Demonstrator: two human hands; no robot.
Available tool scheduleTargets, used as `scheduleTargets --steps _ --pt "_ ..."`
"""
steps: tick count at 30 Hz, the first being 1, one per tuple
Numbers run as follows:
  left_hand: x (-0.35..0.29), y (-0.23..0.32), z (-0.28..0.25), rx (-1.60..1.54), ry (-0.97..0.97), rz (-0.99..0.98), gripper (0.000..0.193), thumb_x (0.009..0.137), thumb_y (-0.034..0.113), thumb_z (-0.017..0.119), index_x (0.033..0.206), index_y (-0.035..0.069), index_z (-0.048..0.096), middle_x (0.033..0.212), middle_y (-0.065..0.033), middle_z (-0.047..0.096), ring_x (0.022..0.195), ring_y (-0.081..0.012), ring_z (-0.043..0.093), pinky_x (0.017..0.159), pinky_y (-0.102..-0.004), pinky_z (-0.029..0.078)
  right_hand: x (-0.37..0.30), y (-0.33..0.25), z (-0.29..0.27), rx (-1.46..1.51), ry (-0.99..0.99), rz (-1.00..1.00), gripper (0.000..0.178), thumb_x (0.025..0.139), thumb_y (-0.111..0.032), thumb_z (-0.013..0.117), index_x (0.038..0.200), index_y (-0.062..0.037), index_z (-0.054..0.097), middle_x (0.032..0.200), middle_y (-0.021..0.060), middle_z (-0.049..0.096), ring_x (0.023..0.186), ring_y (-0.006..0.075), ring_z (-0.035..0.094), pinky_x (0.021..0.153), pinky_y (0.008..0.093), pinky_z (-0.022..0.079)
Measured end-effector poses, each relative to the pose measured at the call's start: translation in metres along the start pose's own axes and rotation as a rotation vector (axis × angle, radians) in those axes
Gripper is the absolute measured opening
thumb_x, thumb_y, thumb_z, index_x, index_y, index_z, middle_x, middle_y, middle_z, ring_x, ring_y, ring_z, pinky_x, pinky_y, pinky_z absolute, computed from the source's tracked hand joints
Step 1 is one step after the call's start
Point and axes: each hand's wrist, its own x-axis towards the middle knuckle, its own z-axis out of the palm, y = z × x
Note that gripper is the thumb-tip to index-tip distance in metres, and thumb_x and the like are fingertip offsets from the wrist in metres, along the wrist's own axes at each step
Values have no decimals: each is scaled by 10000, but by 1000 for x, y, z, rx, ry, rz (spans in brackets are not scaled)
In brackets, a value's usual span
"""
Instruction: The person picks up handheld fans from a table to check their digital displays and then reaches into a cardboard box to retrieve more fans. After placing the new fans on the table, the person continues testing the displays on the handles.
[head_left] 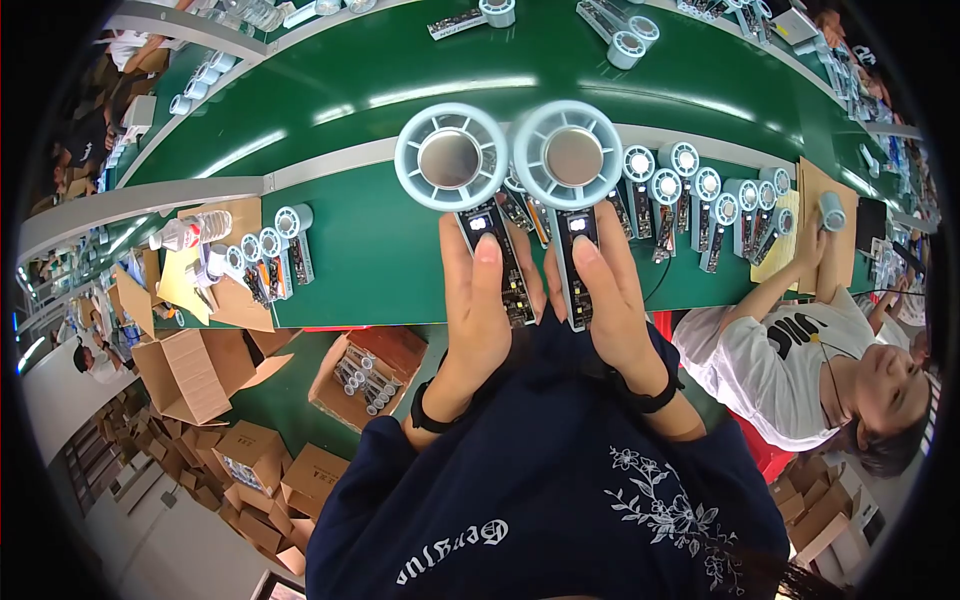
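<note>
Each of my hands grips a light-blue handheld fan whose handle is uncovered, with a black circuit board showing along it. My left hand (480,290) is wrapped round the handle of the left fan (452,112), thumb on the board near a small lit display. My right hand (598,275) holds the right fan (570,112) the same way, its display also lit. Both fans stand side by side, round heads away from me, rims close together. Behind them, several similar unfinished fans (708,183) lie on the green table (380,270), some partly hidden by the heads.
More fans (270,243) lie at the left beside a plastic bottle (190,232). An open carton (368,372) with fans sits below the table edge. To the right a co-worker (800,350) reaches over cardboard (825,180). A pale rail (330,172) crosses behind.
</note>
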Motion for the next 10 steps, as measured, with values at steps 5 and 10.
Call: scheduleTargets --steps 5,10 --pt "-1 -2 1 -12 -4 8 339 991 265 340 1236 40 279 824 -87 494 491 -107 495 404 -204 390 -1 1 -1 23 -6 1 399 968 -238 351 1264 28 332 639 62 491 485 95 422 475 203 344" --pt "0 -3 1 -44 -2 -9 335 989 271 355 1240 61 285 847 -93 498 500 -116 502 407 -205 393 -1 3 -1 20 -5 -9 406 967 -244 356 1271 25 322 636 65 491 485 95 426 474 201 349"
